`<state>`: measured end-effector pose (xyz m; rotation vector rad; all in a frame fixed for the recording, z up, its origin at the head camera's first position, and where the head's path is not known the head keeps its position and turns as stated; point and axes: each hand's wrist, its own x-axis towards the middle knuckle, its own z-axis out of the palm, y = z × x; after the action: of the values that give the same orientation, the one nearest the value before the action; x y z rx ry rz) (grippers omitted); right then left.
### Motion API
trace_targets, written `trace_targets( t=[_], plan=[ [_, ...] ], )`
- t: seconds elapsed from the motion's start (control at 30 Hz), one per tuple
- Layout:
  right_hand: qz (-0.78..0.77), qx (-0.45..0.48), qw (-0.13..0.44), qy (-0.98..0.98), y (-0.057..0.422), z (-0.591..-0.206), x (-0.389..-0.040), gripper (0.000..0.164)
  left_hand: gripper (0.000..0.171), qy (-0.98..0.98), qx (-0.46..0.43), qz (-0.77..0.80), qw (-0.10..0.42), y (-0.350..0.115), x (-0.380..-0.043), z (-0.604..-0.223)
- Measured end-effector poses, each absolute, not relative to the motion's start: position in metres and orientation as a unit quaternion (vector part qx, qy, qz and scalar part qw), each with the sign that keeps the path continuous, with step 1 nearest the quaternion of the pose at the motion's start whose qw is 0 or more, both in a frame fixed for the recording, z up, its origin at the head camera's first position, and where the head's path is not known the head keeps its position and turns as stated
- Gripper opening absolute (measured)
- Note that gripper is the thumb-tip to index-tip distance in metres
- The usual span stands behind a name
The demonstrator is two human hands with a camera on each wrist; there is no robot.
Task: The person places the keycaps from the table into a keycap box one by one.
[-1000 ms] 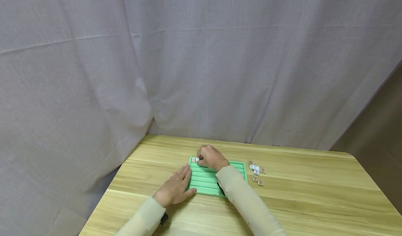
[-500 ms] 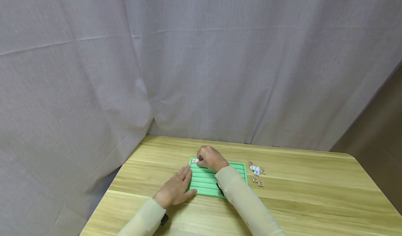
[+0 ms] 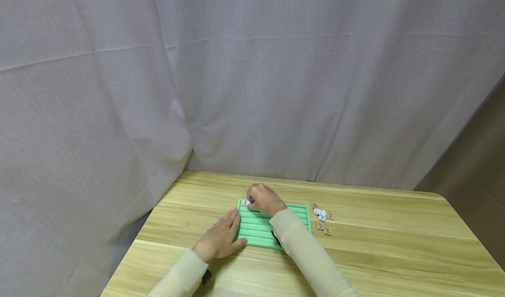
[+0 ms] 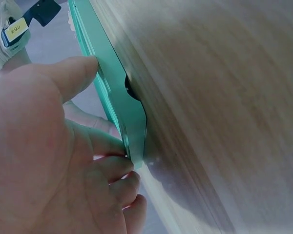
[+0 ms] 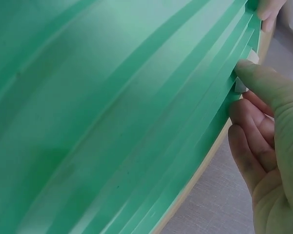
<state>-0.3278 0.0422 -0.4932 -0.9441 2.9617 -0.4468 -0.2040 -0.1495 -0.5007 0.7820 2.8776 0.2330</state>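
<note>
A green ridged tray lies on the wooden table. My left hand rests at its left edge, fingers extended and thumb spread to the front rim; the left wrist view shows thumb and fingertips touching the tray's side. At the back left corner, my right hand pinches a small white tile between thumb and fingers in the tray's rearmost groove. Immediately left of it sits a pale tile with a reddish mark. The right hand partly covers the white tile, so its marking is unreadable.
To the right of the tray lie several loose small tiles: a cluster of white tiles and brown square tiles around it. Grey curtains hang behind and left of the wooden table.
Hardly anything differs. My right hand stays at the tray's back left corner with the white tile, shifting only very slightly; the left hand keeps its place.
</note>
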Motion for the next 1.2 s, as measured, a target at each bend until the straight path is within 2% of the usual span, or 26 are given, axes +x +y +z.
trace_targets(
  t=[0.3,0.5,0.67,0.87,1.0,1.2],
  plan=[
    [-0.163,-0.319,0.025,0.933,0.05,-0.48,-0.322,0.008,0.084,0.96,0.254,0.088,0.083,-0.153,-0.205,-0.502],
    [-0.164,-0.332,0.015,0.929,0.069,-0.467,-0.323,0.01,0.084,0.959,0.252,0.096,0.083,-0.156,-0.205,-0.499],
    [-0.157,-0.337,0.006,0.928,0.095,-0.455,-0.323,0.02,0.084,0.96,0.251,0.091,0.087,-0.158,-0.205,-0.498],
    [-0.152,-0.333,0.005,0.931,0.131,-0.443,-0.319,0.009,0.084,0.96,0.252,0.086,0.089,-0.161,-0.207,-0.498],
    [-0.14,-0.338,0.008,0.931,0.157,-0.439,-0.314,0.014,0.084,0.96,0.251,0.085,0.091,-0.162,-0.207,-0.498],
    [-0.124,-0.339,0.027,0.932,0.194,-0.434,-0.301,0.012,0.085,0.959,0.252,0.093,0.085,-0.164,-0.207,-0.499]
  ],
)
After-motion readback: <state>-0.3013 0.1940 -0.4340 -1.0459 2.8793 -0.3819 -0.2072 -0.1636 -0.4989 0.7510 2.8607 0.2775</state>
